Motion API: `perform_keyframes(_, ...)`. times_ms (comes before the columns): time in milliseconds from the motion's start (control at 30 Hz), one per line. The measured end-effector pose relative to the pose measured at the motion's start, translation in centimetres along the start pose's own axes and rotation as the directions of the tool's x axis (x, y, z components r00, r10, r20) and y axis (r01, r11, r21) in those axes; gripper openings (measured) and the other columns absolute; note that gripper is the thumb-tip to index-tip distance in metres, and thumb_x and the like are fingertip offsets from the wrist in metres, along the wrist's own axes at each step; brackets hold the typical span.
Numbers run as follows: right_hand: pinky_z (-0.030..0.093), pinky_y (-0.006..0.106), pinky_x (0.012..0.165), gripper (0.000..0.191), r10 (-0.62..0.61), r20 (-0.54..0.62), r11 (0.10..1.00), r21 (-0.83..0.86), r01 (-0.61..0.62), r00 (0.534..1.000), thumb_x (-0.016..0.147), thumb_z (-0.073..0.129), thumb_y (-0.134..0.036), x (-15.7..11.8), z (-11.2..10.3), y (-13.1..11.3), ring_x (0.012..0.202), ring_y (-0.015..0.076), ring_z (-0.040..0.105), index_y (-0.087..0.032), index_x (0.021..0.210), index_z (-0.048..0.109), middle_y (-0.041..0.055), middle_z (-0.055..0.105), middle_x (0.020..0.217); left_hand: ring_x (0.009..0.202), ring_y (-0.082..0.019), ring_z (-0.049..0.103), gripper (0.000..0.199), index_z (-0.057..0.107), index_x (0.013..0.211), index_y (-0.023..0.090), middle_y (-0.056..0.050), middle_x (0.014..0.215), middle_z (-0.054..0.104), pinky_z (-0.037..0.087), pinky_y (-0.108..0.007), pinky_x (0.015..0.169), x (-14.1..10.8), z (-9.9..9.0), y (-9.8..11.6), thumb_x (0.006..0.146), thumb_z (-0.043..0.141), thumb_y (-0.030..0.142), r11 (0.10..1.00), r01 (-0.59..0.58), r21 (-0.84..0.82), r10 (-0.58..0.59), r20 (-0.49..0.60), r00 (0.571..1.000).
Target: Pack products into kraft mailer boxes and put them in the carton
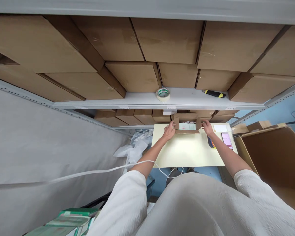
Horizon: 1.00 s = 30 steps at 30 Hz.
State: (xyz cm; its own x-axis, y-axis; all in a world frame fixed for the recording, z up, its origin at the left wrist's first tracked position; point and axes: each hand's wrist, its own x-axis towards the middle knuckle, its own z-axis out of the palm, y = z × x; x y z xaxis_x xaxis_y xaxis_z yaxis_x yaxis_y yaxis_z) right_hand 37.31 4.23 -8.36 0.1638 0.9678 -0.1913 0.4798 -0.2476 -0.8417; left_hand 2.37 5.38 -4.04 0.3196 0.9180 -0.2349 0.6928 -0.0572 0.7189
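Note:
A small open cardboard box point(186, 131) sits at the far side of a pale yellow tabletop point(184, 152), its flaps raised. Inside it lies a pale green, flat item point(187, 126), with some whitish material behind. My left hand point(169, 131) is closed on the box's left side, fingers at the flap. On the opposite side, my right hand point(206, 127) pinches the right flap. Near my right forearm are a dark blue and orange object point(210, 142), partly hidden, a phone with a lit pink screen point(226, 140) and a white card or paper point(220, 128).
Shelves of cardboard boxes point(167, 39) rise ahead. A tape roll point(163, 94) and a black-yellow box cutter point(213, 94) lie on the shelf. A large open carton point(272, 157) stands right. A white cable point(100, 171) crosses left, near plastic bags point(137, 144) and green packages point(68, 221).

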Motion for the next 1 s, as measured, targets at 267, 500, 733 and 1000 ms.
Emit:
perform_keyframes(267, 0.058, 0.049, 0.097, 0.06, 0.079, 0.122, 0.982, 0.161, -0.098, 0.989, 0.084, 0.056, -0.035, 0.8, 1.5, -0.7, 0.096, 0.0242, 0.073, -0.019, 0.142, 0.057, 0.0124, 0.08, 0.116, 0.156, -0.031, 0.048, 0.1, 0.022, 0.175, 0.026, -0.014, 0.162, 0.058, 0.034, -0.049, 0.129, 0.2, -1.0, -0.9, 0.088, 0.071, 0.025, 0.995, -0.032, 0.09, 0.019, 0.144, 0.989)
perform_keyframes(500, 0.061, 0.045, 0.089, 0.078, 0.099, 0.123, 0.984, 0.134, -0.115, 0.987, 0.091, 0.053, -0.04, 2.4, 1.1, -1.6, 0.089, 0.023, 0.071, -0.019, 0.165, 0.039, 0.007, 0.075, 0.1, 0.134, -0.029, 0.066, 0.084, 0.02, 0.174, 0.025, -0.013, 0.148, 0.067, 0.049, -0.041, 0.114, 2.0, -0.9, 0.1, 0.103, 0.063, 0.042, 0.996, 0.087, 0.011, -0.088, 0.045, 0.995)
perform_keyframes(733, 0.058, 0.051, 0.105, 0.086, 0.034, 0.058, 0.998, -0.064, -0.03, 0.998, 0.087, 0.061, -0.042, 3.4, 1.3, -2.9, 0.104, 0.0263, 0.068, -0.021, 0.168, 0.04, 0.0102, 0.07, 0.119, 0.136, -0.037, 0.063, 0.103, 0.004, 0.177, 0.023, -0.025, 0.167, 0.041, 0.057, -0.042, 0.096, 4.6, -0.2, 1.9, 0.097, 0.069, 0.028, 0.972, 0.161, 0.17, -0.157, -0.039, 0.987)
perform_keyframes(1000, 0.058, 0.052, 0.107, 0.082, 0.061, 0.093, 0.995, 0.068, -0.068, 0.994, 0.083, 0.072, -0.049, 3.0, 1.2, -3.7, 0.113, 0.0272, 0.068, -0.024, 0.157, 0.047, 0.0169, 0.061, 0.143, 0.144, -0.037, 0.057, 0.108, 0.002, 0.176, 0.028, -0.022, 0.174, 0.033, 0.055, -0.043, 0.106, 5.4, -0.1, 1.6, 0.094, 0.072, 0.023, 0.99, 0.102, 0.101, -0.103, -0.005, 0.995)
